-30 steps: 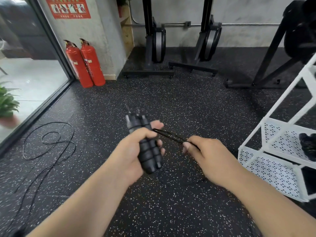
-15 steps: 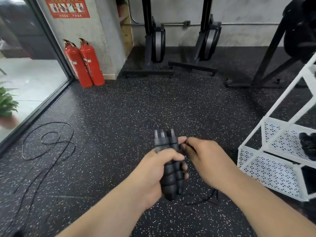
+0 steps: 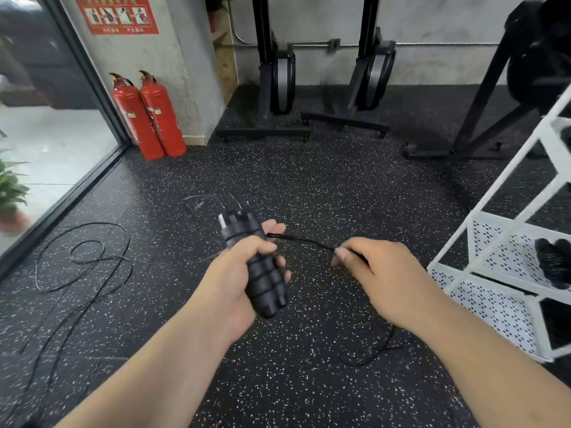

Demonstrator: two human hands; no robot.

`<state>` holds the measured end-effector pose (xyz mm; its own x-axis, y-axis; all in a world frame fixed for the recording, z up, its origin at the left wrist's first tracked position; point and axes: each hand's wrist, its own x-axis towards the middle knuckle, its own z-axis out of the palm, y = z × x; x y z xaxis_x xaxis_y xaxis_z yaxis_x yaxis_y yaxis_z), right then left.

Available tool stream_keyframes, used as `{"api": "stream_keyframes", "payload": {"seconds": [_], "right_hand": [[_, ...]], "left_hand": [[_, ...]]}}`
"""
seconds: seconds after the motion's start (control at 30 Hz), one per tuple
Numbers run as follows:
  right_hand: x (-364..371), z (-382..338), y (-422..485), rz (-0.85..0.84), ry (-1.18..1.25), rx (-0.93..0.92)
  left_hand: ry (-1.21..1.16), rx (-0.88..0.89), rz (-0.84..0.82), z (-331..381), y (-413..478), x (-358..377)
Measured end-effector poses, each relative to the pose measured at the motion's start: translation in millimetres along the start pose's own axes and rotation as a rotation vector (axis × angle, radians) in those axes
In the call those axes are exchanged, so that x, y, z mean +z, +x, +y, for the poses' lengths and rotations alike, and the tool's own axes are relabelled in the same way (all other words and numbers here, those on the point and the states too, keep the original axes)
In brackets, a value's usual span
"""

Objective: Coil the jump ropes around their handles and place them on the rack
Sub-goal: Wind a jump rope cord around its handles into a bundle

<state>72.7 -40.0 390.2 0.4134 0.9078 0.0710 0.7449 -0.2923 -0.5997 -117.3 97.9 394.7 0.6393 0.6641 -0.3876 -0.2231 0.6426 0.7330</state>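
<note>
My left hand (image 3: 238, 273) grips a pair of black ribbed jump rope handles (image 3: 262, 273) held together upright. A thin black rope (image 3: 302, 241) runs taut from the handles to my right hand (image 3: 377, 273), which pinches it a short way to the right. The slack rest of this rope (image 3: 380, 350) lies on the floor below my right forearm. A second jump rope (image 3: 86, 261) lies loose in loops on the floor at the left. The white rack (image 3: 500, 273) stands at the right with a black coiled item (image 3: 553, 261) on its shelf.
Two red fire extinguishers (image 3: 148, 115) stand by the pillar at the back left. Black gym machines (image 3: 278, 88) line the back wall, and a dark frame (image 3: 482, 103) stands behind the rack. A glass wall (image 3: 61, 143) runs along the left.
My right hand was up against the handles half a second ago. It has pulled away to the right, drawing the rope taut. The handles shifted left and tilted slightly.
</note>
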Motion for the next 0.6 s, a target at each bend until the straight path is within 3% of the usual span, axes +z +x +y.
{"api": "stream_keyframes", "payload": {"seconds": [0.23,0.4,0.6], "right_hand": [[16,-5,0,0.022,-0.063,-0.011],[18,-3,-1,-0.033,-0.055,-0.019],[3,-1,1,-0.055,-0.057,0.021]], "left_hand": [[0.091,-0.097,-0.216,-36,-23,26],[0.104,-0.133,-0.151,-40,-19,25],[0.046,-0.022,-0.020,-5,1,5]]}}
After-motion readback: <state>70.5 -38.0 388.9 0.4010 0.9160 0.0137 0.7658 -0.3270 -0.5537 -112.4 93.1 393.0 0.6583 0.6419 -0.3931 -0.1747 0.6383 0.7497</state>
